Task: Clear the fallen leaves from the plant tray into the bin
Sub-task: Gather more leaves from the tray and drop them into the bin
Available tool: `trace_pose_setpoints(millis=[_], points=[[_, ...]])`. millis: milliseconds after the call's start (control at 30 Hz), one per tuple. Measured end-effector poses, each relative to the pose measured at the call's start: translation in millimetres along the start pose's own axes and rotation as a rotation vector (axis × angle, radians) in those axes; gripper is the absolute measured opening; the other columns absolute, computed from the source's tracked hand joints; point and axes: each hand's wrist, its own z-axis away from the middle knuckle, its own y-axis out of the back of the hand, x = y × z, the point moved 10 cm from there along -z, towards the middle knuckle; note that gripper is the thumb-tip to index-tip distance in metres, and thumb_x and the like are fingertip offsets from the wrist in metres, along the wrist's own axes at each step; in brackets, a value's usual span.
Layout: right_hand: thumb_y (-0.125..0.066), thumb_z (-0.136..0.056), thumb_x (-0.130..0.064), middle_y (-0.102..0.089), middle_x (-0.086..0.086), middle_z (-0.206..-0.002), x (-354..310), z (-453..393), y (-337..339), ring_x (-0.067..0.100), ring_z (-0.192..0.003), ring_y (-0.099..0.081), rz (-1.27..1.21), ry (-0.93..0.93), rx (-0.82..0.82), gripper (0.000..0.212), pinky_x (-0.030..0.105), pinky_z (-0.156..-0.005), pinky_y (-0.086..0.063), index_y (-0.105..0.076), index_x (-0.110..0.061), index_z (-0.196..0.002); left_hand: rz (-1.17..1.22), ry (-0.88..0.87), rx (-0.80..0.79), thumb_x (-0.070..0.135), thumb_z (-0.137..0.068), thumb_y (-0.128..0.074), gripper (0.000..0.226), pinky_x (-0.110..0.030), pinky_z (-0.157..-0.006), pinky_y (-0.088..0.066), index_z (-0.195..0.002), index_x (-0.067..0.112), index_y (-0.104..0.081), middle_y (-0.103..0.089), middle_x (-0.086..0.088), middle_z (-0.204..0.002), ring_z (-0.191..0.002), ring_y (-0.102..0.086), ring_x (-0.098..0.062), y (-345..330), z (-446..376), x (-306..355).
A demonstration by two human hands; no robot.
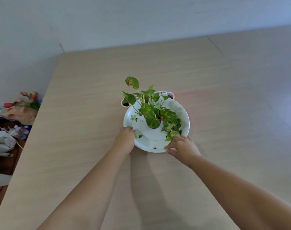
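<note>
A potted plant (151,112) is seen in the white tray (183,112), its foliage overhanging the far rim. Fallen leaves (172,128) are heaped just beyond the right hand (183,147). The tray's near rim is pinched by that hand. The left hand (125,138) is curled over the left rim; whether it grips cannot be told.
</note>
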Motion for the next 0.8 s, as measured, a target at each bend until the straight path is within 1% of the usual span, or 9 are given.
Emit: trace_pose_setpoints(millis=[100,200,300,367,467,600,700,733,800], points=[[-0.053,-0.091,-0.048,-0.058,-0.007,-0.108,-11,-2,-3,0.016,-0.111,-0.049,0.009,0.006,0.002,0.029,0.028,-0.097,-0.033,-0.066,-0.041,-0.115,-0.315,-0.064,-0.075,0.021,-0.096,-0.043,0.041,-0.039,-0.100,-0.040,-0.135,0.009,-0.048,-0.048,-0.012,-0.135,-0.122,-0.043,-0.032,1,-9,22],[-0.053,-0.091,-0.046,-0.058,-0.005,-0.109,-16,-2,-6,0.019,-0.112,-0.048,-0.010,0.002,0.000,0.029,0.030,-0.096,-0.033,-0.067,-0.039,-0.116,-0.488,-0.019,-0.199,0.029,-0.100,-0.035,0.047,-0.050,-0.118,-0.009,-0.144,0.013,-0.039,-0.034,-0.009,-0.152,-0.138,-0.029,-0.029,-19,-9,28],[-0.054,-0.090,-0.046,-0.058,-0.003,-0.111,-18,-2,-7,0.021,-0.112,-0.047,-0.023,0.008,0.006,0.030,0.031,-0.096,-0.034,-0.067,-0.038,-0.116,-0.576,-0.037,-0.312,0.021,-0.096,-0.037,0.046,-0.058,-0.115,0.005,-0.142,0.021,-0.043,-0.031,-0.007,-0.155,-0.142,-0.022,-0.031,-41,-7,35],[-0.054,-0.090,-0.046,-0.058,-0.003,-0.111,-17,-3,-6,0.021,-0.112,-0.047,-0.027,0.014,0.011,0.030,0.031,-0.096,-0.035,-0.067,-0.037,-0.116,-0.561,-0.041,-0.304,0.016,-0.092,-0.038,0.046,-0.059,-0.115,0.004,-0.136,0.019,-0.051,-0.041,-0.008,-0.148,-0.138,-0.031,-0.029,-38,-6,43],[-0.055,-0.090,-0.046,-0.058,-0.002,-0.110,-16,-2,-8,0.022,-0.109,-0.047,-0.039,0.018,0.016,0.029,0.031,-0.096,-0.036,-0.068,-0.036,-0.115,-0.497,-0.063,-0.274,0.011,-0.089,-0.040,0.036,-0.056,-0.118,0.001,-0.114,0.016,-0.065,-0.061,-0.005,-0.123,-0.120,-0.051,-0.024,-33,0,62],[-0.060,-0.088,-0.042,-0.060,0.001,-0.104,-16,-1,-6,0.026,-0.104,-0.050,-0.077,0.027,0.060,0.025,0.034,-0.094,-0.040,-0.072,-0.033,-0.109,-0.325,0.026,-0.278,0.007,-0.088,-0.044,0.028,-0.043,-0.118,-0.017,-0.104,0.011,-0.066,-0.064,-0.009,-0.113,-0.114,-0.053,-0.025,-32,2,75],[-0.059,-0.089,-0.041,-0.060,0.002,-0.106,-16,-1,-8,0.026,-0.105,-0.049,-0.078,0.023,0.044,0.026,0.035,-0.095,-0.040,-0.071,-0.033,-0.110,-0.118,0.110,-0.296,0.005,-0.086,-0.050,0.027,-0.032,-0.085,-0.045,-0.107,0.010,-0.068,-0.060,-0.010,-0.113,-0.107,-0.058,-0.030,-37,3,76],[-0.059,-0.089,-0.041,-0.059,0.001,-0.108,-15,-2,-8,0.025,-0.107,-0.048,-0.082,0.017,0.028,0.026,0.034,-0.097,-0.039,-0.070,-0.033,-0.111,-0.037,0.134,-0.290,0.005,-0.086,-0.051,0.029,-0.031,-0.074,-0.046,-0.107,0.011,-0.070,-0.060,-0.010,-0.110,-0.101,-0.061,-0.030,-38,3,76],[-0.058,-0.090,-0.041,-0.058,-0.001,-0.111,-14,-5,-10,0.022,-0.110,-0.047,-0.090,0.013,-0.044,0.027,0.032,-0.098,-0.038,-0.068,-0.035,-0.113,0.092,0.144,-0.264,0.007,-0.086,-0.052,0.028,-0.028,-0.065,-0.043,-0.103,0.014,-0.073,-0.062,-0.007,-0.106,-0.095,-0.063,-0.028,-36,2,75]])
